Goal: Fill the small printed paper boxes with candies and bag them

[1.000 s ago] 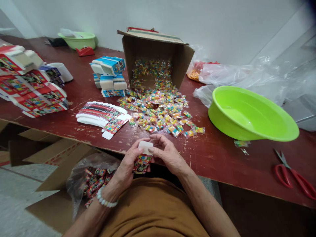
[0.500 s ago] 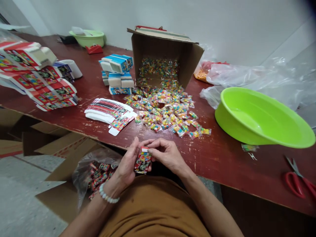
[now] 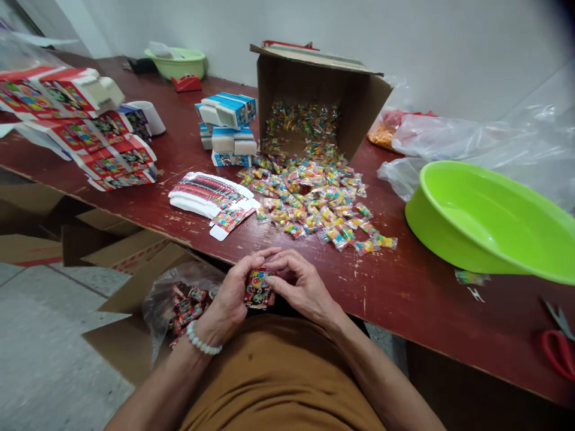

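Observation:
Between my two hands, in front of my body at the table's edge, is a small printed candy box (image 3: pixel 259 290) in red and black. My left hand (image 3: pixel 232 291) wraps its left side, with a beaded bracelet on the wrist. The fingers of my right hand (image 3: pixel 302 282) close on its upper right, the thumb lying on the top end. Just beyond, a fanned stack of flat printed cartons (image 3: pixel 202 194) lies on the table. A pile of small clear packets of colourful candy (image 3: pixel 314 197) spills from a cardboard box (image 3: pixel 323 75) tipped on its side.
A lime green basin (image 3: pixel 485 221) stands tilted at right, with red-handled scissors (image 3: pixel 557 350) nearer me. Bundled red cartons (image 3: pixel 108 137) and blue cartons (image 3: pixel 229 129) are stacked at left. Below the edge, a plastic-lined carton holds printed boxes (image 3: pixel 191 305).
The white flap showing at the candy box's top end is now folded out of sight, with my right thumb over that end. The view has shifted slightly left.

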Action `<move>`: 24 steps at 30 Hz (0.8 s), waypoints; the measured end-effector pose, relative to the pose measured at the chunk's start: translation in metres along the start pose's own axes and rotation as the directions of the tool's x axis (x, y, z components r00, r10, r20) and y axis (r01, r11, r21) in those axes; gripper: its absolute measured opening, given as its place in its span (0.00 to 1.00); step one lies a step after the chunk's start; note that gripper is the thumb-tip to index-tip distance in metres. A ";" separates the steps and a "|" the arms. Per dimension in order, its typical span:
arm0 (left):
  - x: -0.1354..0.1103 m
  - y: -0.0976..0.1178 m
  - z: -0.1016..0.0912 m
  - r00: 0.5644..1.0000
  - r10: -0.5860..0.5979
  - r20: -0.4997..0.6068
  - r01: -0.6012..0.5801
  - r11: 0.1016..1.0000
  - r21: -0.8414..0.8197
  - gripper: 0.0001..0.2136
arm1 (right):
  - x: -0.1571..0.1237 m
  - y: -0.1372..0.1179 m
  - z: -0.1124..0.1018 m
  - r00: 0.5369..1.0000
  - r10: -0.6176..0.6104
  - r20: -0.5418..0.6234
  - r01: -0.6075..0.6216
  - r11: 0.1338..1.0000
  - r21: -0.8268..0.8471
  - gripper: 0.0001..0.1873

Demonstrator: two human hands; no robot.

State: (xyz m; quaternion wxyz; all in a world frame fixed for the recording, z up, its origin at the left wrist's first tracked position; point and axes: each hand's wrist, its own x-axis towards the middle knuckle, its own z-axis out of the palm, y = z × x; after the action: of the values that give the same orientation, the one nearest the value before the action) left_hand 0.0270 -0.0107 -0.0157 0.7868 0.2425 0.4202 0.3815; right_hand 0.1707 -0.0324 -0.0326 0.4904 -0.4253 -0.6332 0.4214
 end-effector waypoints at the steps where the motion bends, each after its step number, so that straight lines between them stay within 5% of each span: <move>1: 0.000 0.000 -0.003 1.000 0.009 -0.004 -0.009 1.000 -0.003 0.23 | -0.001 0.001 0.004 1.000 -0.023 0.007 0.024 0.999 -0.028 0.05; 5: -0.012 0.002 -0.037 0.992 0.111 -0.052 -0.107 0.991 0.073 0.24 | -0.003 0.006 0.015 0.993 0.082 0.080 -0.078 0.996 -0.051 0.12; 10: -0.041 0.023 -0.111 0.921 0.303 -0.247 -0.164 0.873 0.459 0.27 | 0.000 0.027 0.004 0.949 0.315 -0.017 -0.312 0.945 0.097 0.23; 12: -0.037 0.036 -0.128 0.850 0.457 -0.262 -0.199 0.740 0.643 0.28 | 0.001 0.036 -0.001 0.931 0.364 -0.024 -0.358 0.925 0.124 0.20; 15: -0.004 0.056 -0.127 0.716 0.686 -0.131 -0.238 0.416 0.878 0.27 | 0.002 0.044 -0.003 0.927 0.371 -0.049 -0.366 0.926 0.090 0.16; 18: 0.040 0.068 -0.108 0.599 0.801 -0.012 0.030 -0.007 1.000 0.27 | 0.000 0.043 -0.003 0.932 0.358 -0.061 -0.358 0.934 0.018 0.14; 21: 0.070 0.072 -0.095 0.633 0.774 0.027 0.264 -0.248 0.932 0.28 | -0.002 0.042 -0.003 0.930 0.360 -0.082 -0.359 0.933 0.017 0.13; 24: 0.080 0.074 -0.096 0.677 0.735 0.028 0.303 -0.314 0.900 0.27 | -0.002 0.043 -0.004 0.928 0.361 -0.090 -0.359 0.932 0.045 0.13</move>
State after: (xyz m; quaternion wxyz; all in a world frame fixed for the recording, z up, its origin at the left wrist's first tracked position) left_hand -0.0551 0.1035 -0.0531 -0.0356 0.6967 0.7074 0.1136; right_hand 0.1805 -0.0216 -0.0731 0.4409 -0.5473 -0.5140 0.4917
